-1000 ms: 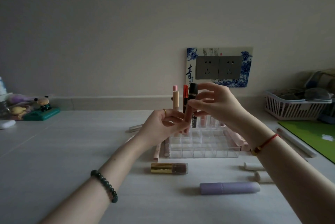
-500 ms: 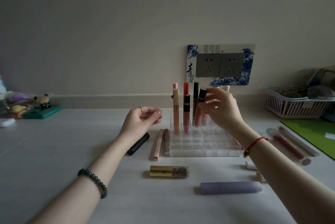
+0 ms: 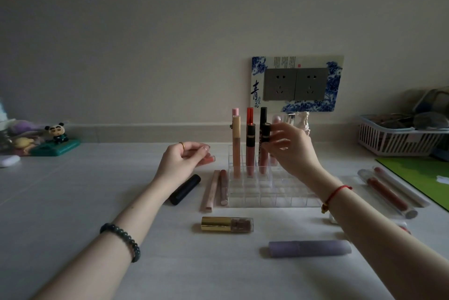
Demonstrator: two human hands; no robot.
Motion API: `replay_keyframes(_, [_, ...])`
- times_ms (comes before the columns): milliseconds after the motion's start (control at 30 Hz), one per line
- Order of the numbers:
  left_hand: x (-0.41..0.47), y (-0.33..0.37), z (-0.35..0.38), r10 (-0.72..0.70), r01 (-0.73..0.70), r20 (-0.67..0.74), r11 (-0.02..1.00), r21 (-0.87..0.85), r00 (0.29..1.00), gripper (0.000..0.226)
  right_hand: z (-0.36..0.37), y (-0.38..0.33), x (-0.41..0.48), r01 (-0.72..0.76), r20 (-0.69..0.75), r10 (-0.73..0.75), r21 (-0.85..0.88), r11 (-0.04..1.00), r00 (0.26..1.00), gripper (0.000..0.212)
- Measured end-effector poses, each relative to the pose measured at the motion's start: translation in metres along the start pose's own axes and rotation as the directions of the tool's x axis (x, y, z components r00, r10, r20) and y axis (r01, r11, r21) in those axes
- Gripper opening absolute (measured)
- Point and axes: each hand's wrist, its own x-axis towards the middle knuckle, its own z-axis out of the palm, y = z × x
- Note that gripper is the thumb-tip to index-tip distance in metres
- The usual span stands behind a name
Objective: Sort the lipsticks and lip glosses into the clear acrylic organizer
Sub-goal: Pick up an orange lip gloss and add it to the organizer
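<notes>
The person is seating a gloss in the clear acrylic organizer (image 3: 269, 193); the right hand (image 3: 290, 151) is pinching a black-capped gloss tube (image 3: 265, 144) between thumb and fingertips, and the tube is standing upright in a cell toward the organizer's back, beside a red-capped gloss (image 3: 250, 146) and a tall beige tube (image 3: 236, 144); I cannot tell whether its base is resting on the cell floor yet. The left hand (image 3: 183, 159) is curling loosely over a small coral gloss (image 3: 208, 160) lying just left of the organizer; whether the fingers are gripping it or only touching it, I cannot tell.

My guess is that the next move is asking for a clean release without knocking the neighbouring tubes, then a lift of the coral gloss into one of the many empty front cells.

More items are waiting flat on the pale tabletop (image 3: 73, 202): a black tube (image 3: 184, 189) and 2 slim pinkish sticks (image 3: 215, 190) left of the organizer, a gold-capped lipstick (image 3: 227, 224) and a lavender tube (image 3: 309, 248) in front of it, and 2 long clear-cased pencils (image 3: 391, 194) to its right. Behind the organizer a blue-and-white socket surround (image 3: 297, 83) is hanging on the plain wall; a white basket (image 3: 398, 139) is sitting far right, a panda figurine (image 3: 57, 132) far left; the light is dim.
</notes>
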Motion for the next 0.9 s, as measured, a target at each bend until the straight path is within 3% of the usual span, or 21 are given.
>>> replay_keyframes(133, [0.004, -0.006, -0.006, -0.028, 0.032, -0.08, 0.998, 0.054, 0.996, 0.005, 0.001, 0.001, -0.001, 0.001, -0.004, -0.001, -0.002, 1.0, 1.0, 0.031])
replay_keyframes(400, [0.001, -0.005, -0.012, -0.075, 0.074, -0.166, 0.997, -0.015, 0.983, 0.011, 0.002, 0.003, -0.001, -0.013, -0.01, 0.013, -0.006, 1.0, 1.0, 0.029])
replay_keyframes(700, [0.001, -0.005, -0.017, -0.101, 0.101, -0.205, 0.995, -0.011, 0.973, 0.013, 0.0, 0.002, -0.002, -0.015, -0.017, 0.015, -0.004, 1.0, 1.0, 0.033])
replay_keyframes(900, [0.008, -0.013, -0.032, -0.076, 0.106, -0.243, 0.988, 0.109, 0.967, 0.015, -0.008, -0.008, 0.0, 0.042, -0.129, -0.044, -0.023, 0.999, 0.991, 0.03])
